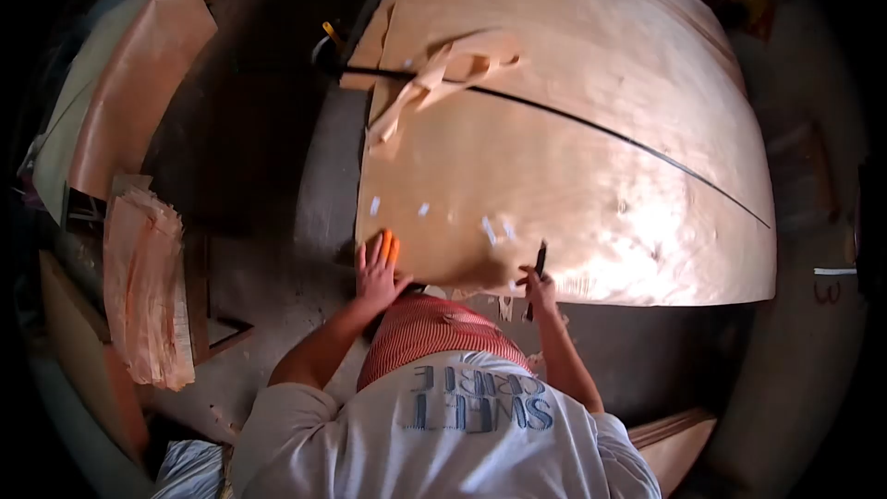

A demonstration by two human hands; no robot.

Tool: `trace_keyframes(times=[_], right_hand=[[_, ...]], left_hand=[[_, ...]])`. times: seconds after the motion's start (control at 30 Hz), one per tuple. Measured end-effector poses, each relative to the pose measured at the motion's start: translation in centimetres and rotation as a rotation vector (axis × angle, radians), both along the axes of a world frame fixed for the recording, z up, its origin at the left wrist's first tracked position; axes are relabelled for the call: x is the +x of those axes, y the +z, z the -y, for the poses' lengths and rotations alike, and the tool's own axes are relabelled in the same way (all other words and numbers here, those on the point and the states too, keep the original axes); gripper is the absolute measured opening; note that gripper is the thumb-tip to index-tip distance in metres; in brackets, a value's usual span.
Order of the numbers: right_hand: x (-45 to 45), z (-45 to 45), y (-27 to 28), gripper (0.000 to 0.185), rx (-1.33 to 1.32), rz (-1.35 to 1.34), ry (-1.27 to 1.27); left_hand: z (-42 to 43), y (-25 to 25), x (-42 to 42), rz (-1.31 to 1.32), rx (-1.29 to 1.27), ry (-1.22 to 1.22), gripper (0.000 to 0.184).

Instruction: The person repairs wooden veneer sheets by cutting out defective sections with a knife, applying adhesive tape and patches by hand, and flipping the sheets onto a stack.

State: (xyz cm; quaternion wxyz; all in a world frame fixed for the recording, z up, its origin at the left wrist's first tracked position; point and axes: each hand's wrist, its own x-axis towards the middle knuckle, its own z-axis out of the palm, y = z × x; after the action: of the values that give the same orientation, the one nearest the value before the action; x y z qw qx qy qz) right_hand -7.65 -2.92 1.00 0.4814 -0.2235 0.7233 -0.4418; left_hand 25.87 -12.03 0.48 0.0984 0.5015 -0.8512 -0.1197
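Note:
A large tan sheet [573,166] covers the work surface in front of me. My left hand [377,275] lies flat on its near left corner, fingers spread, with orange coverings on two fingers. Near the sheet's front edge, my right hand [539,291] is closed around a dark, slim tool [541,257], which points away from me; its exact kind cannot be made out. Small pale tape pieces [423,210] stick to the sheet between and beyond my hands. A crumpled tan strip [434,79] lies farther back, across a long black line [591,123].
At the left, a stack of thin sheets [148,286] stands below a curved brown panel [143,74]. A yellow-handled item [332,33] is beyond the sheet's left edge. More boards [674,448] lean at the lower right.

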Motion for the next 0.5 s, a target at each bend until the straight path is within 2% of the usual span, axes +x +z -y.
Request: trace_keyframes(times=[0.1,0.17,0.37,0.5], right_hand=[[2.4,0.6,-0.5,0.029,-0.012,0.018,0.107],[4.3,-0.3,-1.3,0.027,-0.036,0.064,0.091],[9.5,-8.1,-4.7,0.022,-0.027,0.153,-0.132],[11.3,-13.3,-4.3,0.013,0.008,0.221,-0.333]], left_hand=[[-2.0,-0.9,1.5,0.06,0.004,-0.076,0.079],[-3.0,-1.3,3.0,0.109,0.021,-0.138,0.078],[-1.4,3.0,5.2,-0.036,0.086,-0.209,0.069],[3.0,4.5,4.8,-0.215,0.108,-0.171,0.068]])
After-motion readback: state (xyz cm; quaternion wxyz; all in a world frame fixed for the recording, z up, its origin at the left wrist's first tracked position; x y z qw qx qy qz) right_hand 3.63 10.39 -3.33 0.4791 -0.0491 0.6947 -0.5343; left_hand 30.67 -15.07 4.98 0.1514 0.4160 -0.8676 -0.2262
